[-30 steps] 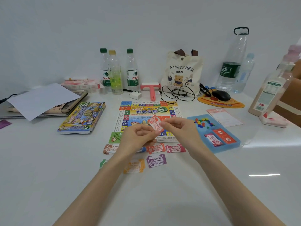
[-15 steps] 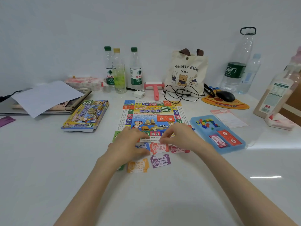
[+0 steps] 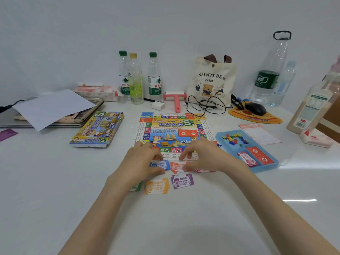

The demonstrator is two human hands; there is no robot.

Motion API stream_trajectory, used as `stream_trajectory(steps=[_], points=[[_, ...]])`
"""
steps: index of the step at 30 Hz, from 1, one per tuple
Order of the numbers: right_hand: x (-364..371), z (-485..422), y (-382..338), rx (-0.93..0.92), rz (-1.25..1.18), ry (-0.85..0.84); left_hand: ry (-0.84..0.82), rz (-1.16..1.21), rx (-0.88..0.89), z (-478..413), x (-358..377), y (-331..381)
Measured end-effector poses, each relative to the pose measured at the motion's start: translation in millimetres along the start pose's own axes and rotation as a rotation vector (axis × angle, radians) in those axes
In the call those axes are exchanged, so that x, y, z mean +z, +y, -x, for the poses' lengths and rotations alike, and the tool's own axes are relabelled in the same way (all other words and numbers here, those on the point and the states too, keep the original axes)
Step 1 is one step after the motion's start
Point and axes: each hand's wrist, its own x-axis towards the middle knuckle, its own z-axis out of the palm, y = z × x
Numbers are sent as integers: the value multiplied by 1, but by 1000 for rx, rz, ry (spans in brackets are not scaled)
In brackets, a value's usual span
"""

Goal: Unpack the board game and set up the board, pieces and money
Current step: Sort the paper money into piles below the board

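Coming down over the last second from mid-air to the tabletop, bringing the red note (image 3: 177,166) into the row just below the board (image 3: 173,129); pinching it between thumb and forefinger of the right hand (image 3: 206,157); curling the left hand (image 3: 141,161) over the blue note (image 3: 160,165) beside it, gripping or merely touching being impossible to tell; laying out money, by the look of it; next, probably letting go flat and reaching to the blue tray (image 3: 232,151) for remaining notes and pieces; reading "MONEY" on the purple note (image 3: 182,181), "世界之旅" on the board, "NAUGHTY BEAR THREE" on the tote bag (image 3: 211,80).
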Motion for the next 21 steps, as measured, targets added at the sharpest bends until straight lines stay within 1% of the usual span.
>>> stream_trajectory(steps=[3,12,18,21], points=[[2,0,-1,-1,28,-29,-4,13,-3,1,-1,-2],[5,-2,-1,13,45,-22,-28,77,-11,1,-2,-3],[5,1,-1,15,31,12,-33,71,-15,1,-3,-1],[-1,8,0,24,-34,63,18,140,-11,1,-4,3]])
